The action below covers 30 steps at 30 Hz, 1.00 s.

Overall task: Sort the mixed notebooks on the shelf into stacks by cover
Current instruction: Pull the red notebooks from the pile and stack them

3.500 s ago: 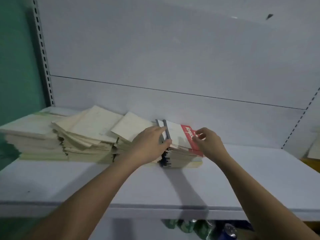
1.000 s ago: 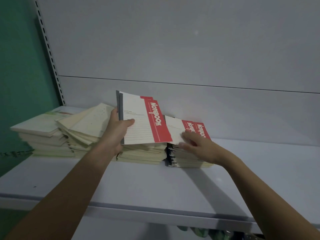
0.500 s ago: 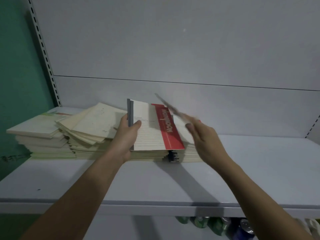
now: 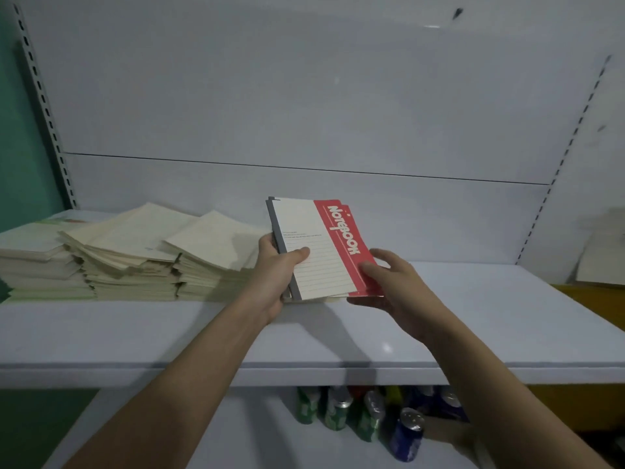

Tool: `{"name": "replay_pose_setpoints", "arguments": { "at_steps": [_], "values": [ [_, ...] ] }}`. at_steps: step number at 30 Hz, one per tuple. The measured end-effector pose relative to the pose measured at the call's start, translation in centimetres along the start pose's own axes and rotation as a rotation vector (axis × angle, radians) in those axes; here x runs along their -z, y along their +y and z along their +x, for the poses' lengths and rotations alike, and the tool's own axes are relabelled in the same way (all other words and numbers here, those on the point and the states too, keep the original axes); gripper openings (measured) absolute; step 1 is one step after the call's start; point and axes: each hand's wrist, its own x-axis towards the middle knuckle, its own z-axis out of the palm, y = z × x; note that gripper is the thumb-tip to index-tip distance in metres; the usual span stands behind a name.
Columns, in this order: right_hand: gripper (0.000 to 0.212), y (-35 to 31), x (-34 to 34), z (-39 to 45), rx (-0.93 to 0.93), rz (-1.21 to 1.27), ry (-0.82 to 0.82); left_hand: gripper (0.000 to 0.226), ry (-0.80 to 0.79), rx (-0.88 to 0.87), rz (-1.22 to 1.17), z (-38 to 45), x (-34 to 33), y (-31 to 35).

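White shelf point(image 4: 473, 319) before me: my left hand point(image 4: 274, 275) grips the red-banded notebooks point(image 4: 321, 252) by the spine, my right hand point(image 4: 395, 282) cups their red edge, cream stacks point(image 4: 135, 255) left; next, I judge, set them down apart.

Both our forearms reach forward. Our left hand point(image 4: 278, 265) grips the red-banded notebooks point(image 4: 321, 248) at the spine edge, thumb curled over the cover; our right hand point(image 4: 392, 282) cups the opposite edge, fingers underneath.
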Motion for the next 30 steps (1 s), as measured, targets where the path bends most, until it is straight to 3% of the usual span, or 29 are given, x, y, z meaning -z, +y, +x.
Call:
{"name": "replay_pose_setpoints", "arguments": {
  "at_steps": [3, 10, 15, 17, 21, 26, 30],
  "values": [
    [0.030, 0.9, 5.0, -3.3, -0.020, 0.071, 0.067, 0.040, -0.004, 0.052, -0.004, -2.7, -5.7, -2.7],
    [0.031, 4.9, 18.2, -9.3, -0.092, -0.018, 0.282, 0.040, -0.277, 0.203, 0.100, -9.4, -18.2, -7.6],
    [0.034, 6.4, 26.2, -11.0, -0.176, -0.071, 0.304, 0.049, -0.273, 0.190, 0.194, -10.2, -25.8, -10.6],
    [0.035, 6.6, 29.0, -10.4, -0.200, -0.094, 0.281, 0.061, -0.230, 0.183, 0.206, -9.5, -28.2, -11.5],
    [0.025, 7.0, 34.2, -7.7, -0.226, -0.155, 0.200, 0.063, -0.179, 0.193, 0.217, -7.2, -32.6, -13.5],
    [0.013, 8.4, 39.7, -0.9, -0.209, -0.257, 0.278, 0.049, -0.229, 0.208, 0.264, -0.7, -38.3, -16.5],
    [0.026, 10.5, 44.0, 5.6, -0.251, -0.310, 0.346, 0.034, -0.340, 0.197, 0.420, 4.7, -42.8, -18.6]
  ]
}}
